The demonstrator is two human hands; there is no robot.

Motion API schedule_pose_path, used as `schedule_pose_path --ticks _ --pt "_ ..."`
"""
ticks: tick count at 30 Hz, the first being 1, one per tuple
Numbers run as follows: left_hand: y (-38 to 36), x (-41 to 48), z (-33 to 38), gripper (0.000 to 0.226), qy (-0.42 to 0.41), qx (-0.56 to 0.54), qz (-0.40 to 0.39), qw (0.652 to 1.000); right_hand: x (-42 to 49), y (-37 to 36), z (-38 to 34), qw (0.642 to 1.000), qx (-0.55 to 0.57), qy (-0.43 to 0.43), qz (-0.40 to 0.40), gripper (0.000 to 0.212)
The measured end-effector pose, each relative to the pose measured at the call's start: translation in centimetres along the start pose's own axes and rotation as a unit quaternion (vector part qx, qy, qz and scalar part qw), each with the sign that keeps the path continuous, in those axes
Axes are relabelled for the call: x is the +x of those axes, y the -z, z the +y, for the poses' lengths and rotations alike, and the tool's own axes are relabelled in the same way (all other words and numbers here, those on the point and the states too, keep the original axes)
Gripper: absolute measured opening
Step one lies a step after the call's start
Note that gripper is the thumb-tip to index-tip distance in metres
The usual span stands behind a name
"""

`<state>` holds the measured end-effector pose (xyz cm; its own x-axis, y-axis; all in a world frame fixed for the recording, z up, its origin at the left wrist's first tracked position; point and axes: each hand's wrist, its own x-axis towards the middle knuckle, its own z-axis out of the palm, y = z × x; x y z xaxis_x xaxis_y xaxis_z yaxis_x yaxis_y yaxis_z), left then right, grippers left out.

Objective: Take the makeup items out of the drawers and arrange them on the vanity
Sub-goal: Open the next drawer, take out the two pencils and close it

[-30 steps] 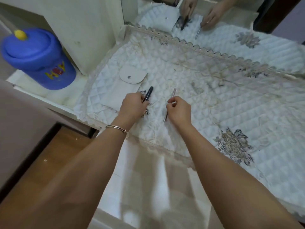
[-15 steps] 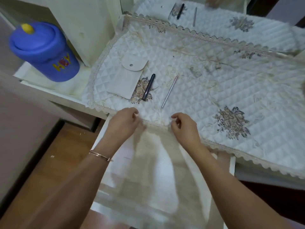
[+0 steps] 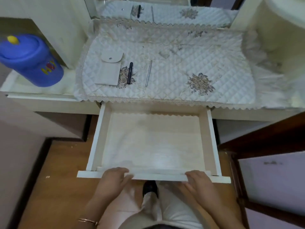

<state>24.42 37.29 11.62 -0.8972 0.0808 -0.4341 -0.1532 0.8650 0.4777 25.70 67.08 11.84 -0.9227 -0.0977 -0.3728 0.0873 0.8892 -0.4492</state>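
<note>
Cream-painted vanity top is seen from above over a brown wooden floor, with a mirror at the back. Most of the top is covered by a white quilted cloth with scalloped lace edging and embroidered flowers.

Three items are laid side by side on the cloth's left part: a flat pale grey snap-flap pouch, a slim dark pencil-like stick just right of it, lying on a flower motif, and a thin silver metal stick, a little apart.

A blue plastic lidded tub with a yellow knob is stood on the left side shelf.

Below, a shallow pale wooden drawer is pulled out; only bare liner is seen inside.

The left hand and right hand are curled over the drawer's front panel, fingers gripping its top edge. A thin bangle is worn on the left wrist.
</note>
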Motion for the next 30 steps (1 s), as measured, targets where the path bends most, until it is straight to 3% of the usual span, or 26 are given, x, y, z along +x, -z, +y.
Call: schedule_pose_path --ticks 6,14,19,23,27,30 --pt "-0.1 -1.1 -1.7 0.074 -0.021 -0.010 -0.008 1.000 -0.5 -0.1 -0.7 0.998 -0.006 -0.015 0.054 0.026" --pt "1.5 2.2 -0.9 0.067 -0.061 0.037 0.019 0.997 3.3 1.1 -0.3 0.999 -0.033 -0.007 0.043 0.025" --pt "3.5 7.9 0.6 0.029 -0.063 0.083 0.046 0.994 9.5 3.4 -0.8 0.993 -0.087 0.018 0.073 0.025" --pt "4.9 12.6 1.6 0.028 -0.070 0.173 0.100 0.977 14.0 5.3 -1.4 0.978 -0.156 0.029 0.132 0.040" --pt "7.0 16.5 3.7 0.070 -0.070 0.196 0.177 0.962 18.5 6.8 -1.9 0.964 -0.193 0.032 0.183 0.084" --pt "8.0 19.1 4.3 0.082 -0.066 0.193 0.203 0.958 21.5 7.9 -2.1 0.959 -0.210 0.044 0.185 0.094"
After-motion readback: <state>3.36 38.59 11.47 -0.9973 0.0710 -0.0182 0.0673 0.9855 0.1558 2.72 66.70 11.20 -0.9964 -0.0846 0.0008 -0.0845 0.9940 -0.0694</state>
